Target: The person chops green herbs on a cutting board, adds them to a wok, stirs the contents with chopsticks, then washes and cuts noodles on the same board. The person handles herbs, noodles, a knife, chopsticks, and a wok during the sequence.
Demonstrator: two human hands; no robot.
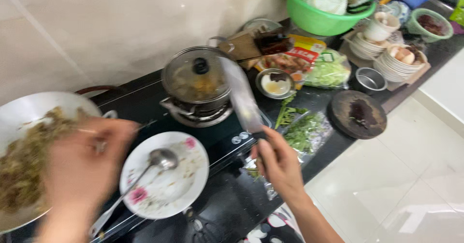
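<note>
Counter: We see a long black counter (227, 204) running from the lower left of the frame to the upper right, crowded with food and dishes, so everything sits close at hand.
Pan: A big pale pan (29, 112) full of chopped greenish food fills the left edge. It looks tilted, but blur keeps us from being sure.
Green basket: A green basket (314, 16) at the top holds washed plates, likely put there to dry.
Pot: A pot with a glass lid (195, 78) sits on the burner in the middle. The lid is on, which we think keeps the heat in.
Plate: A white plate with pink flowers (166, 187) lies at lower centre, just beside the pan. A metal spoon (162, 160) rests in it, handle pointing to the lower left.
Chopping block: A round dark block (357, 115) lies at the right, with green herbs (299, 129) near it.
Left hand: Our left hand (84, 165) is a blur in front of the pan. We cannot tell if the fingers are open or closed.
Right hand: Our right hand (275, 161) is below centre, fingers wrapped tight around the handle of a wide knife (241, 98).
Knife: Its blade points up toward the pot, away from our body.
</note>
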